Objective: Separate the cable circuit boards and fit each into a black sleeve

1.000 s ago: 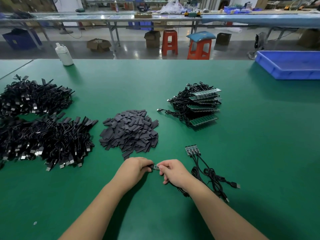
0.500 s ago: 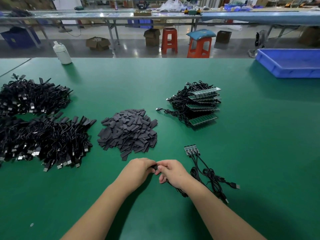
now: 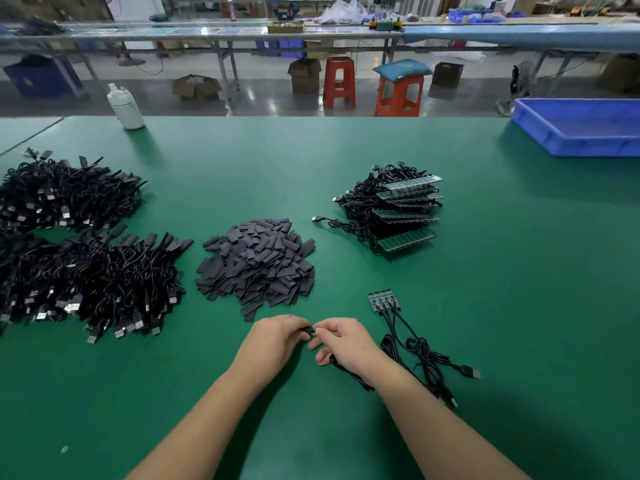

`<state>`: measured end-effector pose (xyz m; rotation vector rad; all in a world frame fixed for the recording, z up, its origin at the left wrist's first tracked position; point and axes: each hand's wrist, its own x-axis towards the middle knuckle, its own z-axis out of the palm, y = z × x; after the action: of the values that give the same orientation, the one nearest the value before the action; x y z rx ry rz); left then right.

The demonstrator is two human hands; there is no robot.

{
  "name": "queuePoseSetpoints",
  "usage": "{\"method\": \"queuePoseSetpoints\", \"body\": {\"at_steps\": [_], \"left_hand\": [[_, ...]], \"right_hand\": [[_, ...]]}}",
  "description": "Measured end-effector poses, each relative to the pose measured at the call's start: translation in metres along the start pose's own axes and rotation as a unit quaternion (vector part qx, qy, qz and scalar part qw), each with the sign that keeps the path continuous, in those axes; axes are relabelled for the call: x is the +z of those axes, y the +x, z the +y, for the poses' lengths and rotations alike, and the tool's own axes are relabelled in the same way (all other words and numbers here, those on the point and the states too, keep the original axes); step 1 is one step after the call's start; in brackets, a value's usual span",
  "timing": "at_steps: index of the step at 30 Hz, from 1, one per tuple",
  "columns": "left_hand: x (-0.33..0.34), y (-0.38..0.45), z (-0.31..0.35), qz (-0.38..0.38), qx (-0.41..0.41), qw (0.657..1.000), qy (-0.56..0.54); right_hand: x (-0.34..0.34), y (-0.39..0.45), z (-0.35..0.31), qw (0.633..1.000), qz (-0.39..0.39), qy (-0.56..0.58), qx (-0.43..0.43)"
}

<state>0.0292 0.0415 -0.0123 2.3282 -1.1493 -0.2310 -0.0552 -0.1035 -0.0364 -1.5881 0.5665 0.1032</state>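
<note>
Nearest to me, both forearms reach in over the green table (image 3: 519, 271), and the two hands meet just in front of the sleeve heap. My left hand (image 3: 277, 339) has its fingers curled round a black sleeve (image 3: 307, 330), of which only the end shows between the fingertips. My right hand (image 3: 346, 344) pinches a small circuit board (image 3: 316, 331) against that sleeve's mouth; how far the board has gone in I cannot tell, since the fingers cover most of it. That board's black cable (image 3: 349, 374) trails back beneath the right wrist. Just to the right lies a short strip of joined boards (image 3: 383, 300), their cables (image 3: 426, 358) running toward me and ending in USB plugs. Beyond the hands sits the pile of loose black sleeves (image 3: 258, 263), flat and jumbled. To the left, two big heaps of finished cables (image 3: 86, 282) spread to the edge of view, the farther heap (image 3: 65, 195) lying behind the nearer one. Farther right stands a stack of unseparated board panels (image 3: 405, 216), still with their cables tangled alongside. At the far left of the table a white bottle (image 3: 125, 107) stands upright, and at the far right rests a blue tray (image 3: 581, 128). Behind the table I see orange stools (image 3: 398, 95) and cardboard boxes (image 3: 197, 87) on the floor.
</note>
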Motion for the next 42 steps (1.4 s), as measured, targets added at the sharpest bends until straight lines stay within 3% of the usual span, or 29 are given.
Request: {"method": "queuePoseSetpoints", "body": {"at_steps": [12, 17, 23, 35, 38, 42], "left_hand": [[0.016, 0.006, -0.001, -0.035, 0.012, 0.997, 0.064], [0.017, 0.015, 0.004, -0.08, -0.001, 0.985, 0.151], [0.011, 0.024, 0.01, -0.127, -0.002, 0.975, 0.181], [0.014, 0.02, 0.02, -0.139, 0.041, 0.949, 0.281], [0.017, 0.018, 0.018, -0.115, 0.039, 0.96, 0.252], [0.023, 0.013, 0.011, -0.023, 0.029, 0.995, 0.094]], "right_hand": [[-0.002, -0.001, 0.0, 1.0, -0.025, -0.018, 0.008], [-0.002, -0.002, -0.002, 0.999, -0.03, 0.003, 0.012], [-0.004, -0.003, -0.003, 0.999, -0.038, -0.026, -0.002], [-0.004, -0.006, -0.006, 0.997, -0.054, -0.044, -0.023], [-0.004, -0.005, -0.006, 0.998, -0.051, -0.039, -0.022], [-0.001, -0.007, -0.006, 0.999, -0.037, -0.022, -0.019]]}}
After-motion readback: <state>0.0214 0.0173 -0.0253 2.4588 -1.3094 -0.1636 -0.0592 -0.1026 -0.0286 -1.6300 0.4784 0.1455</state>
